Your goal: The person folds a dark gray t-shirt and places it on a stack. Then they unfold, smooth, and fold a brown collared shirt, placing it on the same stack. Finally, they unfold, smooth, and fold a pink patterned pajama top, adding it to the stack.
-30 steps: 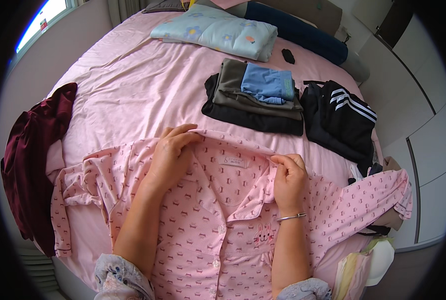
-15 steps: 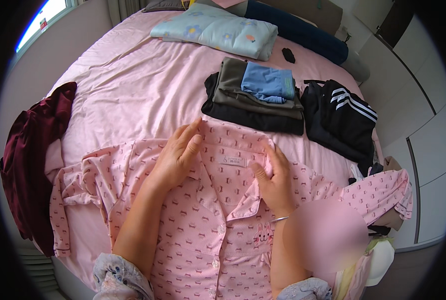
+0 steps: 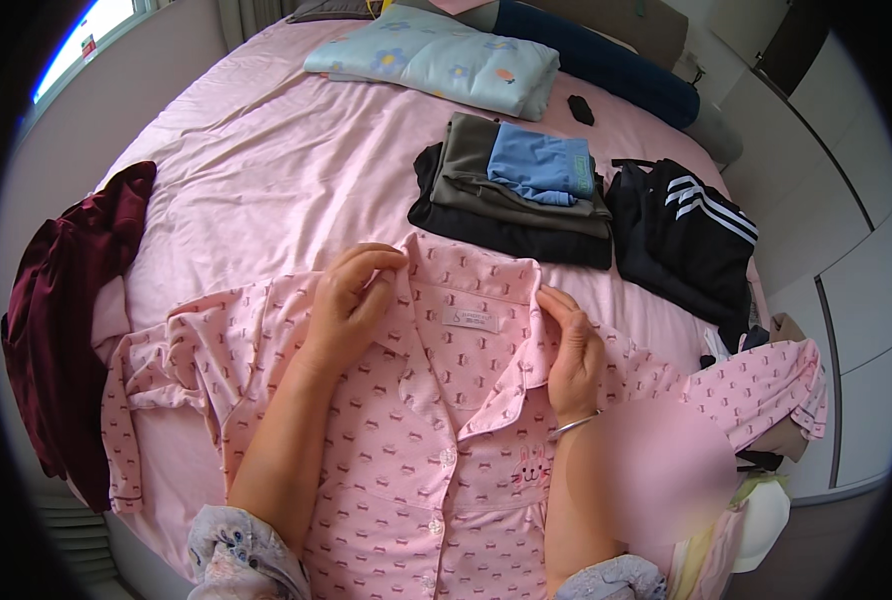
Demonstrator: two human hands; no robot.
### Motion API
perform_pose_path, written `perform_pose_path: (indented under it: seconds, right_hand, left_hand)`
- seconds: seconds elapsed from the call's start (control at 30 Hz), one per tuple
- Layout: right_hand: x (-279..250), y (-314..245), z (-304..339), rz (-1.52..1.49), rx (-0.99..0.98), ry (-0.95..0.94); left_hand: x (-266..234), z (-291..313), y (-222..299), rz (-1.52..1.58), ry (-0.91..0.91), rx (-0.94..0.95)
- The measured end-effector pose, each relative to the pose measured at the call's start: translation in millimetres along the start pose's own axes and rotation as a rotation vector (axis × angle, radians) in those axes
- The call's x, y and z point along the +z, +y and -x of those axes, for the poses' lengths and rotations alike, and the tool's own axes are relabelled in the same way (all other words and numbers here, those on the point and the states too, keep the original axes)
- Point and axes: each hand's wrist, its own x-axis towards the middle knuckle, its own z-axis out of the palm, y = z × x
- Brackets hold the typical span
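Observation:
A pink patterned pyjama shirt (image 3: 436, 450) lies face up and spread out on the pink bed sheet (image 3: 266, 180), buttons down its front, sleeves out to both sides. My left hand (image 3: 351, 300) pinches the left side of its collar. My right hand (image 3: 571, 345), with a thin bracelet at the wrist, grips the right side of the collar. The collar stands slightly raised between both hands.
Beyond the shirt sits a stack of folded dark and blue clothes (image 3: 521, 190) and a black garment with white stripes (image 3: 686, 240). A light blue floral pillow (image 3: 436, 55) lies at the head. A dark red garment (image 3: 61, 320) hangs over the left bed edge.
Both hands went from lying flat on the shirt's shoulders to gripping the collar at its two sides; the collar now sits straighter and higher.

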Motion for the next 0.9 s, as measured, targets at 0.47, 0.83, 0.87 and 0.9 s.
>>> perform_pose_path:
  seconds: [0.47,0.83,0.87,0.9]
  right_hand:
    - [2,7,1,0.204,0.085,-0.092]
    - [-6,-5,2,0.303,0.371,0.127]
    - [-7,-5,2,0.401,0.353,0.091]
    - [-8,-6,3,0.498,0.334,0.054]
  left_hand:
    - [-2,3,14,-0.392,-0.285,0.037]
    - [4,5,5,-0.318,-0.086,-0.104]
    - [5,4,6,-0.268,-0.052,-0.078]
    - [5,4,7,-0.218,-0.019,-0.051]
